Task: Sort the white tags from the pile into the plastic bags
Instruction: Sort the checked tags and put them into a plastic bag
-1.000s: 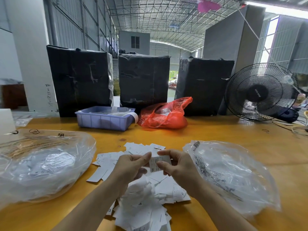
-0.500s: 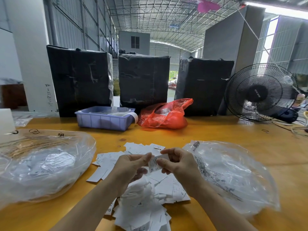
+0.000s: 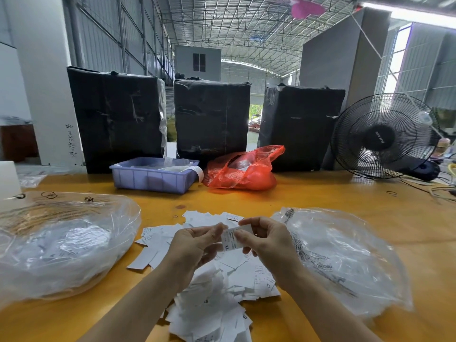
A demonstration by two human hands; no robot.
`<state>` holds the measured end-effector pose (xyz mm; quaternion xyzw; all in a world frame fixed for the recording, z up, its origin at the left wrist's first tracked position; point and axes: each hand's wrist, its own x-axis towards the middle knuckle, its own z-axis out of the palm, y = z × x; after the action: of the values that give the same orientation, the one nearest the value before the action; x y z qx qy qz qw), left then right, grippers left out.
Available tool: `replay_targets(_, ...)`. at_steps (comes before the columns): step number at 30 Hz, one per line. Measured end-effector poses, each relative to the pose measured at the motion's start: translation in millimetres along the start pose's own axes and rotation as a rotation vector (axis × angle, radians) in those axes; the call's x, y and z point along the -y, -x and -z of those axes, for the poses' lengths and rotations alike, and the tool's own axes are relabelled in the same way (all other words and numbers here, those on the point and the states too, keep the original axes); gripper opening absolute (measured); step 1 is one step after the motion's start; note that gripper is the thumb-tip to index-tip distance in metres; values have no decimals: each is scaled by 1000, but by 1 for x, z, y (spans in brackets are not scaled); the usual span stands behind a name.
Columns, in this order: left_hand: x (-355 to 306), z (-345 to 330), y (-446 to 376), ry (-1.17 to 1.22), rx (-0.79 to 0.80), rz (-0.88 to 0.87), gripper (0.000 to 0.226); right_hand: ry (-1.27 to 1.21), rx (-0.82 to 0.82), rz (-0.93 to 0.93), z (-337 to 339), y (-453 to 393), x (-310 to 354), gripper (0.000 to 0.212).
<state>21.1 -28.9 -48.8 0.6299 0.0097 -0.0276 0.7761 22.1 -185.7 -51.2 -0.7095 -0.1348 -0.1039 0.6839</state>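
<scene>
While both pinch one white tag (image 3: pixel 233 239), left hand (image 3: pixel 195 245), right hand (image 3: pixel 267 240), above pile (image 3: pixel 222 292).

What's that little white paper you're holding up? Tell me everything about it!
The white tag is a small paper rectangle with tiny dark print and a big "XL" near its lower left corner. It is held up, slightly tilted, above the pile of tags, pinched between the left hand and the right hand.

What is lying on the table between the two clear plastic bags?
The head view shows the pile of white tags between the left bag and the right bag; both hands hold one tag above it.
</scene>
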Motion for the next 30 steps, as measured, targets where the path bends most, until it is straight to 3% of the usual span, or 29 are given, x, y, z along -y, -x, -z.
replay_targets(9,1,0,1,7,15,56,30,-63,-50,-34,3,-3,-2,10)
replay_targets(14,0,2,2,36,16,42,18,-57,-21,-56,3,-3,-2,11)
replay_targets(26,0,2,1,21,33,43,24,-80,-11,-97,5,-3,-3,10)
replay_targets(30,2,2,-1,50,18,52,16,-82,-40,-95,4,-4,-3,9)
